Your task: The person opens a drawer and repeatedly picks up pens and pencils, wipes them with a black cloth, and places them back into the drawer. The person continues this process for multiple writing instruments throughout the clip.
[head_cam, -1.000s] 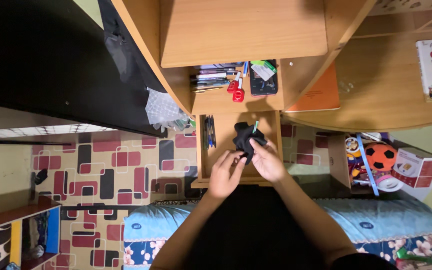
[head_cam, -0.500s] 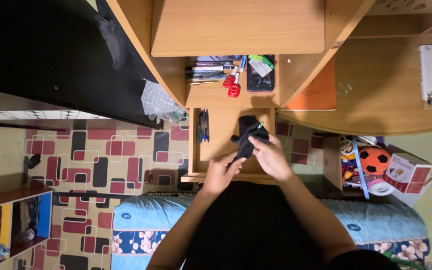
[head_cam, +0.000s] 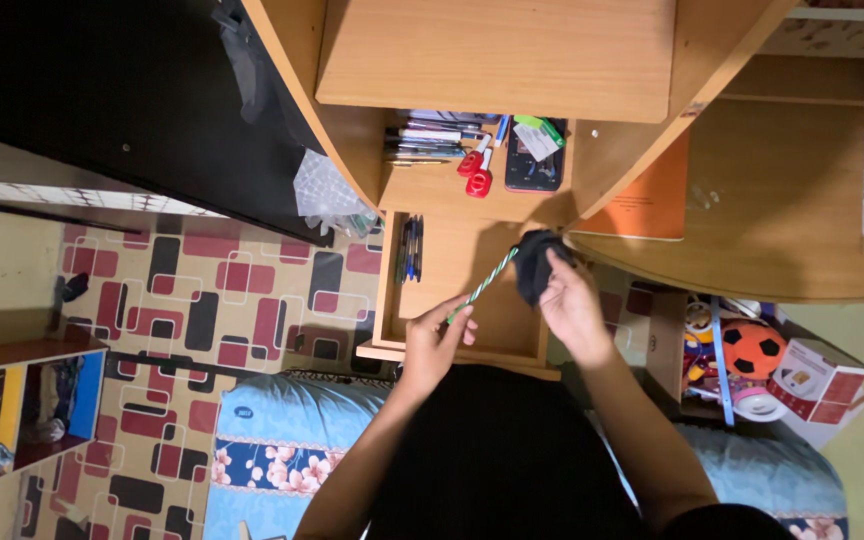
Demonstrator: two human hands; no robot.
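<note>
The left hand (head_cam: pixel 435 340) is closed around the lower end of a green-and-white striped pencil (head_cam: pixel 482 286), which slants up and to the right over the open wooden drawer (head_cam: pixel 452 262); the right hand (head_cam: pixel 572 300) is closed on a bunched black cloth (head_cam: pixel 534 262), held just above the drawer's right edge, and the pencil's upper tip meets or sits just beside that cloth; whether they touch cannot be told; inside the drawer, along its left wall, lie a few dark pens (head_cam: pixel 411 248); above the drawer, on a recessed shelf of the wooden surface (head_cam: pixel 802 220), lie a row of markers (head_cam: pixel 427 140), red-handled scissors (head_cam: pixel 477 172) and a dark phone (head_cam: pixel 534 165) with a green-edged card on it, all close together; an orange folder (head_cam: pixel 652 195) rests to the right under the curved surface edge; lower right, well apart from the hands, a cardboard box holds an orange ball (head_cam: pixel 752 348); the person's dark lap sits over a blue floral mattress (head_cam: pixel 262 450) on patterned red-and-black flooring (head_cam: pixel 202 290).
</note>
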